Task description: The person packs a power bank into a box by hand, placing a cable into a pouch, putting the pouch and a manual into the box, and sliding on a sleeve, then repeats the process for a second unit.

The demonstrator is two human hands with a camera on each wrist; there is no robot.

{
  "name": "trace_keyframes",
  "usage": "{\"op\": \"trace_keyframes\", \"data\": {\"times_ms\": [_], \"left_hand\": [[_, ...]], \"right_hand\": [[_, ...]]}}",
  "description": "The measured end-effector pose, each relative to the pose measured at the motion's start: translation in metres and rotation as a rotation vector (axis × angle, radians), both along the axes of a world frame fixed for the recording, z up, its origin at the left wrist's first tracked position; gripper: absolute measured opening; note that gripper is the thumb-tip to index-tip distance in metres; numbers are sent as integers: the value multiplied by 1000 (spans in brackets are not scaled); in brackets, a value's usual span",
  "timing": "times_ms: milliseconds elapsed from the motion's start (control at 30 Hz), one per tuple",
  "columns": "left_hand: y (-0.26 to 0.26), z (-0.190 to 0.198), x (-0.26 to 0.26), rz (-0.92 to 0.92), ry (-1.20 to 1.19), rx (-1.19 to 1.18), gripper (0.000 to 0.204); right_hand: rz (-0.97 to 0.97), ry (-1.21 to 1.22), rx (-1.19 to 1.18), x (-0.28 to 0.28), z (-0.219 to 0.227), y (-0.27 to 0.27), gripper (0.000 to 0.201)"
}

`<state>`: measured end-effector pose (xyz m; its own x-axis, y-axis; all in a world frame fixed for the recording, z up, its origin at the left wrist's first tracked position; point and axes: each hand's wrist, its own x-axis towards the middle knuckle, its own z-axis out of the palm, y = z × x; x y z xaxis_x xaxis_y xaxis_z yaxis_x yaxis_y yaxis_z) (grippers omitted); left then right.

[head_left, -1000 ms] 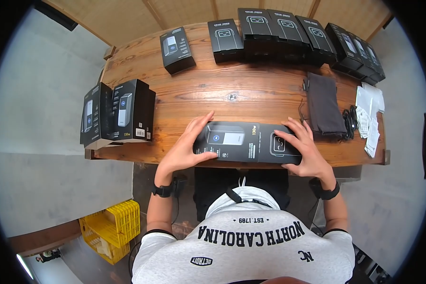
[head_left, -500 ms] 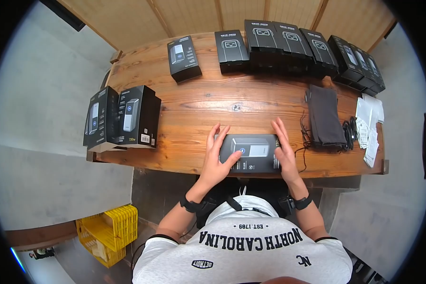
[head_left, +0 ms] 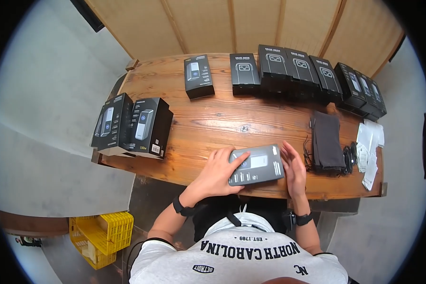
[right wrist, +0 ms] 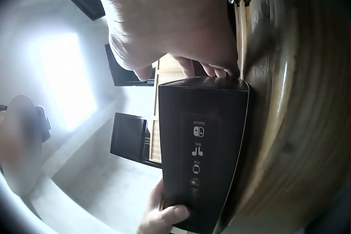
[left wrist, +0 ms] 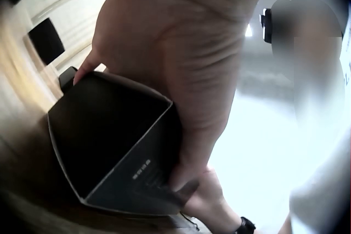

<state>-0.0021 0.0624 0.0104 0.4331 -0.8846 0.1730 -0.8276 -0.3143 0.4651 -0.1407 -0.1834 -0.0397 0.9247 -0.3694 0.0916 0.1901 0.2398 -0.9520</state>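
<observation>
In front of the person, at the table's near edge, is a black retail box [head_left: 264,165] with a picture of a grey rectangular device on its upper face. My left hand [head_left: 217,171] grips the box's left end, thumb across the upper face. Beside the opposite end is my right hand [head_left: 296,173], its fingers extended and pointing away from the body. The left wrist view shows the box's dark plain end [left wrist: 109,135] under the left hand. Small white icons mark the end panel [right wrist: 197,141] in the right wrist view.
Two similar boxes [head_left: 149,128] stand at the left, one [head_left: 199,76] at the back, and several more [head_left: 298,71] in a row at back right. On the right lie a dark grey cloth pouch [head_left: 326,142], black cables [head_left: 349,158] and white papers [head_left: 369,151].
A second ago two printed panels showed between widely spread hands; now only the device panel shows. The box tilts slightly, and the right hand has gone from its upper side to beside its end.
</observation>
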Motion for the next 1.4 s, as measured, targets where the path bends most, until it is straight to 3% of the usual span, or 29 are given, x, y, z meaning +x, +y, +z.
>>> {"op": "trace_keyframes", "data": {"times_ms": [67,233,333,367,433,533,667,800,1033,1100,1167,1200,1300,1367,1400], "left_hand": [[3,1,6,56,-32,-9,92],[2,11,44,547,-50,-328,95],[-11,29,99,730,-93,-413,94],[-17,35,120,802,-91,-424,94],[-30,40,164,927,-109,-404,93],[-49,41,215,1133,-83,-275,95],[-67,33,241,1213,-95,-144,88],[-78,24,241,1139,-296,-102,77],[-73,22,246,1027,-223,-81,81],[-76,15,244,1012,-461,-140,71],[-81,9,232,778,-709,-307,58],[-88,22,208,647,-573,-413,51],[-106,-2,182,410,-158,-674,61],[-114,-35,188,381,180,-761,65],[-114,-46,198,408,377,-697,69]], "right_hand": [[-126,31,-69,-10,3,-1,56],[-251,86,-251,-39,-10,-1,37],[-303,87,-644,-43,-9,6,28],[-304,85,-645,-42,-8,8,28],[-289,47,-841,-41,-6,10,26],[-319,52,-836,-41,-8,12,22],[-343,45,-845,-41,-9,9,19],[-340,56,-824,-40,-7,10,17],[-340,51,-819,-38,-8,11,16],[-335,53,-825,-38,-7,11,15],[-340,53,-821,-38,-8,11,15],[-341,51,-817,-39,-8,11,15],[-345,55,-816,-39,-8,11,14],[-346,54,-817,-39,-7,12,13],[-351,51,-819,-39,-7,11,13]]}}
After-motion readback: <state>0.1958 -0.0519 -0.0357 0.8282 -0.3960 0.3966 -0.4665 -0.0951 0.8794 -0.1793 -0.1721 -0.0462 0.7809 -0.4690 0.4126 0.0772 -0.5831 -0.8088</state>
